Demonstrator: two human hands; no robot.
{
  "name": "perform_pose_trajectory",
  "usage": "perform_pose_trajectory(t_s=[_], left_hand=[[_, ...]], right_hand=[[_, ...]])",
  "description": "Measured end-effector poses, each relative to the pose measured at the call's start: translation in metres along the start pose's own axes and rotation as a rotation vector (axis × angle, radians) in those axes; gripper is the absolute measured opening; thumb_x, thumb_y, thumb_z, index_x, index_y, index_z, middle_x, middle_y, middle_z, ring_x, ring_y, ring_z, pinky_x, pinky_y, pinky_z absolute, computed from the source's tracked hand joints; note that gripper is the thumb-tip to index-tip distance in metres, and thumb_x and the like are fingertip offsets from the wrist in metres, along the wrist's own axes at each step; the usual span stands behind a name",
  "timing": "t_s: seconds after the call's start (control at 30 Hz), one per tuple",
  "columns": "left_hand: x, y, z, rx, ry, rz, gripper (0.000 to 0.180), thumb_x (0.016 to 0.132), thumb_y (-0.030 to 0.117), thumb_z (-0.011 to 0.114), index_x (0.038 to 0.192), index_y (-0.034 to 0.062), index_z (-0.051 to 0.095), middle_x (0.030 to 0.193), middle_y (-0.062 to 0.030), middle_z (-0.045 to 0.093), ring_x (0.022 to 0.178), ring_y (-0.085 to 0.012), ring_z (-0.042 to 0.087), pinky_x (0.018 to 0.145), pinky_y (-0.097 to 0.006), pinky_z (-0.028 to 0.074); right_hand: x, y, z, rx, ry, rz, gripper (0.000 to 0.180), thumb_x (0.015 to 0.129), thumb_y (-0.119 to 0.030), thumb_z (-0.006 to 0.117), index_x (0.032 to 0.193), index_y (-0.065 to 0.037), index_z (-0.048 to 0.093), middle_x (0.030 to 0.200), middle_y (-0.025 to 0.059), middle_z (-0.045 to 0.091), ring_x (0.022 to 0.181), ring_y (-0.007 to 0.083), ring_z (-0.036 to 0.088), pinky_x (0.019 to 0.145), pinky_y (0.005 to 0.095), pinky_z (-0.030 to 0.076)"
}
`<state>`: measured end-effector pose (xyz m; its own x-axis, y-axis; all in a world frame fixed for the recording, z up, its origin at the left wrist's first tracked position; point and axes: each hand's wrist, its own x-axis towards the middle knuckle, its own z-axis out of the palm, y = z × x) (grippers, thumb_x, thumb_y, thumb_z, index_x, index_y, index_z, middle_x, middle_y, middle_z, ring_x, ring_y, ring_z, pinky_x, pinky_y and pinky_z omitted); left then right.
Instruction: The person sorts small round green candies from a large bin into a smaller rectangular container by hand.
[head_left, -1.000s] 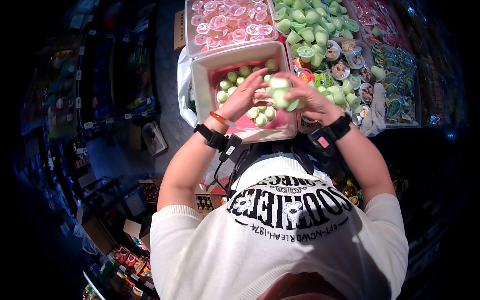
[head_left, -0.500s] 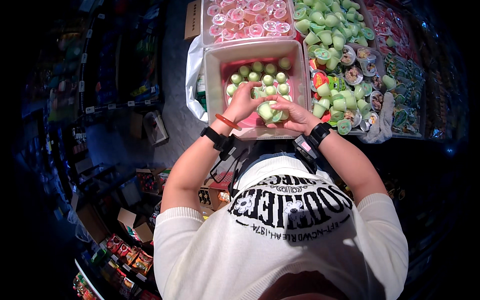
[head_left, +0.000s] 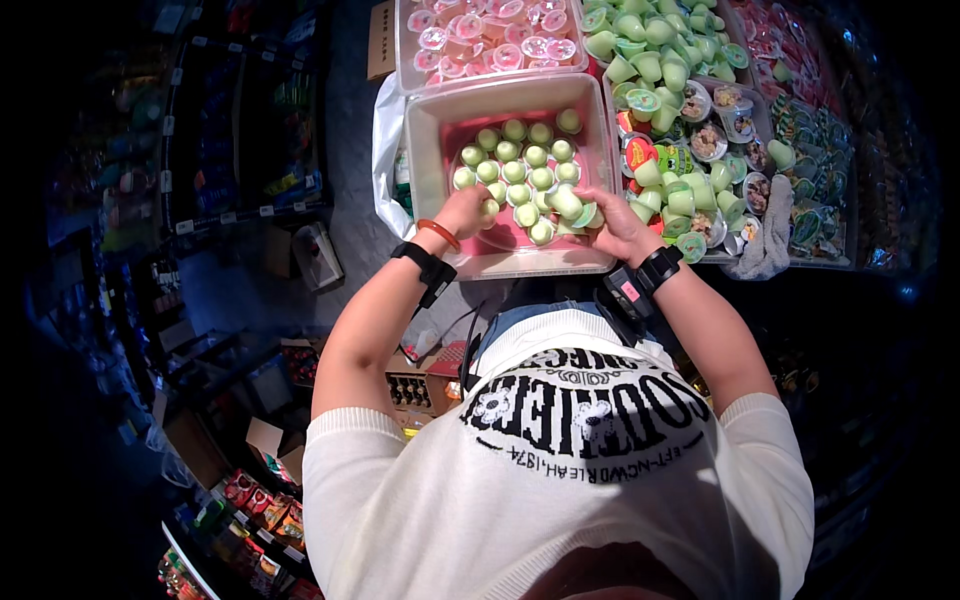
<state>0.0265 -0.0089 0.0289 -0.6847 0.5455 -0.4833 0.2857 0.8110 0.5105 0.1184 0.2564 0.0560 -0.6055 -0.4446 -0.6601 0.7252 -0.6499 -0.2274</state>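
Pale green jelly cups point(head_left: 515, 172) stand in rows, bottoms up, on the pink floor of a clear plastic bin point(head_left: 432, 118) in front of me. Inside its near left part, my left hand point(head_left: 464, 214) has its fingers closed round one green jelly cup point(head_left: 489, 208) by the nearest row. My right hand point(head_left: 622, 230), low over the bin's right side, holds a few more green jelly cups point(head_left: 568, 204), which lie tilted in its fingers. How many it holds is partly hidden.
Behind stands a bin of pink jelly cups point(head_left: 470, 30). At the right are heaped green jelly cups point(head_left: 655, 65), mixed cups and a grey cloth point(head_left: 768, 232). A white plastic bag point(head_left: 388, 150) hangs beside the bin's left wall. Dark shelves point(head_left: 225, 130) stand at far left.
My hands, close together over the bin before, have moved apart. The left went left and lower with a jelly cup; the right shifted right with its cups. More standing cups now show between them.
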Motion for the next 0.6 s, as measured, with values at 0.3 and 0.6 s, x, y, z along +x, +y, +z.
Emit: perform_pose_trajectory(t_s=[0.3, 0.6], left_hand=[[0.02, -0.015, 0.038, 0.09, 0.008, 0.119, 0.027, 0.071, 0.002, 0.063, 0.098, 0.0031, 0.064, 0.099, -0.0228, 0.061, 0.09, -0.0379, 0.062, 0.078, -0.044, 0.051], [-0.001, 0.06, -0.025, -0.661, -0.263, 0.121, 0.043, 0.081, 0.007, 0.06, 0.123, 0.005, 0.055, 0.113, -0.0135, 0.062, 0.104, -0.0226, 0.06, 0.091, -0.033, 0.046]], right_hand=[[0.005, 0.005, -0.001, 0.003, 0.03, -0.011, 0.034, 0.084, -0.025, 0.066, 0.113, -0.013, 0.055, 0.106, 0.0065, 0.063, 0.094, 0.0204, 0.064, 0.074, 0.0373, 0.056], [0.022, 0.013, 0.003, -0.196, 0.119, 0.138, 0.03, 0.09, -0.031, 0.056, 0.113, -0.012, 0.054, 0.103, 0.0054, 0.059, 0.089, 0.0186, 0.062, 0.073, 0.0392, 0.058]])
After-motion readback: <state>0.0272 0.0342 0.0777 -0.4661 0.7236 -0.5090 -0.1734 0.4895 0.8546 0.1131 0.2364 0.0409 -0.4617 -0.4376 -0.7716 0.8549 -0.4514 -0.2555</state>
